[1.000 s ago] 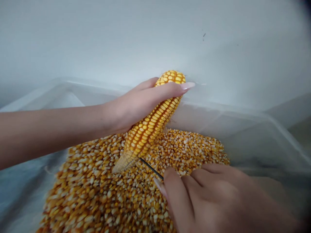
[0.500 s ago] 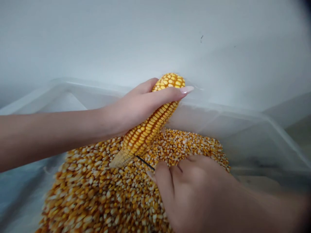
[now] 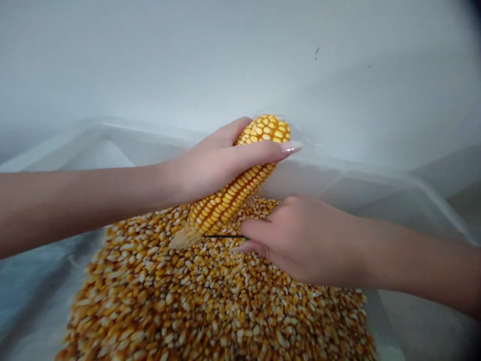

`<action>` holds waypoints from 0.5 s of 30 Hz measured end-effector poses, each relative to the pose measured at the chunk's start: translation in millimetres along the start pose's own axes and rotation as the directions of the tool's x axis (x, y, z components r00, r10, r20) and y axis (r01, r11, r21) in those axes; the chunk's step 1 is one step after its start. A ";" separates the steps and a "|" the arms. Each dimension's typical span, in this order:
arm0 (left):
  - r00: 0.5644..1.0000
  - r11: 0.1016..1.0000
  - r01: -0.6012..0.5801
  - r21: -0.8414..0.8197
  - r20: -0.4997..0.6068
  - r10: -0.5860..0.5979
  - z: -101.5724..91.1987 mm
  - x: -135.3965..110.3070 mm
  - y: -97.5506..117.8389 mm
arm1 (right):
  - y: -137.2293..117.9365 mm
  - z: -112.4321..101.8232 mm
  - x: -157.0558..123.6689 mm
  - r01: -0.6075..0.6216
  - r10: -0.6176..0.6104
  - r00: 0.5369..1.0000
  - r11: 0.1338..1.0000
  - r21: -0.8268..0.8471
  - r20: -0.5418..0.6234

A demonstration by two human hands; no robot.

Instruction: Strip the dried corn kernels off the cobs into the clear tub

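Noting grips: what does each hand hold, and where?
Left hand: a corn cob, around its upper part. Right hand: a thin dark rod, pinched at its end.

Tilted yellow corn cob [image 3: 229, 200]; thin black rod [image 3: 223, 236]

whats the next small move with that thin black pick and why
Probably ease the tip of the thin black pick under the nearest kernels of the corn ear and pry a few off. The right hand holds the tip against the ear's lower end, the left hand grips the ear firmly, and the loose kernels lie directly below.
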State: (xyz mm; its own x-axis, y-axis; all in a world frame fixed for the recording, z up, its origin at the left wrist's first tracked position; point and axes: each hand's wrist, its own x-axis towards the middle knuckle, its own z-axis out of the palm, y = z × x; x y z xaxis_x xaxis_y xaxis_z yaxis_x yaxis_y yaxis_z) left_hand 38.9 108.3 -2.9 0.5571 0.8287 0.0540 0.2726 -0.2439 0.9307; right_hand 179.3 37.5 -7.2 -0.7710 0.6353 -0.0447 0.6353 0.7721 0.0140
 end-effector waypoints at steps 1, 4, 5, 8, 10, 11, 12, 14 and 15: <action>1.000 1.000 0.009 -0.001 -0.006 -0.009 0.2 0.4 0.7 | 1.1 0.0 0.3 0.002 -0.002 1.000 1.000 -0.007 0.006; 0.998 0.998 0.061 0.007 -0.036 -0.060 2.0 2.1 3.7 | 2.9 -0.5 1.5 0.036 -0.035 0.999 0.999 -0.040 0.022; 0.996 0.997 0.074 0.012 -0.050 -0.074 2.7 2.6 4.7 | 2.0 0.2 1.8 0.046 -0.045 0.999 0.998 -0.051 0.021; 0.997 0.998 0.066 -0.009 -0.046 -0.066 4.0 3.1 5.0 | -7.8 8.3 2.1 0.142 -0.141 0.990 0.990 -0.014 0.016; 0.999 0.998 0.042 -0.053 -0.017 -0.043 3.2 2.7 2.4 | -18.0 18.2 2.3 0.241 -0.244 0.969 0.968 0.070 0.047; 1.000 0.997 0.028 -0.071 0.001 -0.028 2.2 2.5 0.4 | -22.7 22.9 2.5 0.278 -0.285 0.956 0.955 0.107 0.067; 1.000 0.997 0.010 -0.083 0.016 -0.008 1.1 2.3 -1.7 | -26.2 26.6 2.8 0.274 -0.287 0.952 0.954 0.120 0.103; 0.999 0.996 -0.029 -0.084 0.042 0.032 -1.3 2.2 -5.4 | -29.0 28.3 3.1 0.245 -0.259 0.953 0.964 0.103 0.156; 0.997 0.996 -0.046 -0.075 0.058 0.050 -2.3 2.3 -6.6 | -28.6 26.0 2.7 0.213 -0.224 0.959 0.974 0.081 0.171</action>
State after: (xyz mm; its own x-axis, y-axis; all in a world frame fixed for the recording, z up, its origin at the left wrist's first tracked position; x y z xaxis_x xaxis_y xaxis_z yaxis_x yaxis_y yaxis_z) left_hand 36.6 113.0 -8.0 0.6149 0.7846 0.0796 0.1868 -0.2430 0.9519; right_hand 160.1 16.7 -33.8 -0.8747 0.4333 -0.2171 0.4579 0.8857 -0.0768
